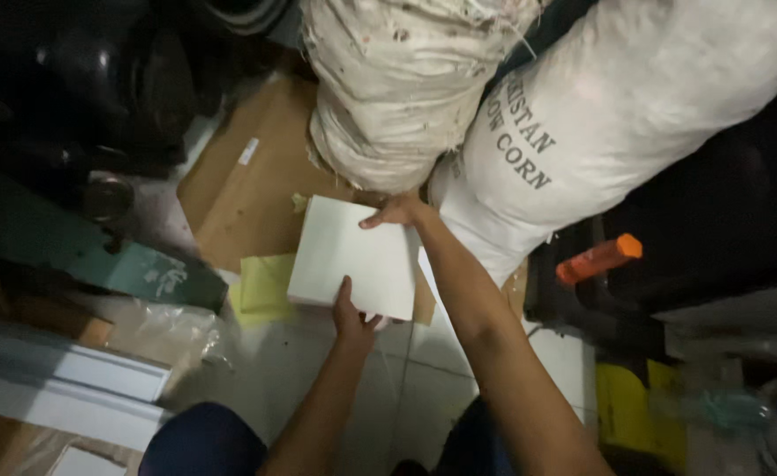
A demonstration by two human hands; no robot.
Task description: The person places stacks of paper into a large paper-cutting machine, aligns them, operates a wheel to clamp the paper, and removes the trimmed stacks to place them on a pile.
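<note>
A white stack of paper sheets (353, 256) lies low over the floor, held at two edges. My left hand (351, 317) grips its near edge, thumb on top. My right hand (397, 211) holds the far right corner, close against the sacks. Under the stack sit yellow-green sheets (263, 286) and a brown cardboard piece (247, 189).
Two big white woven sacks (406, 88) (618, 123) stand just behind the stack. Dark machinery (71, 88) and a green metal part (115, 260) fill the left. An orange-capped tool (598, 258) rests on a black case at right. White boards (62, 388) lie at lower left on the tiled floor (415, 388).
</note>
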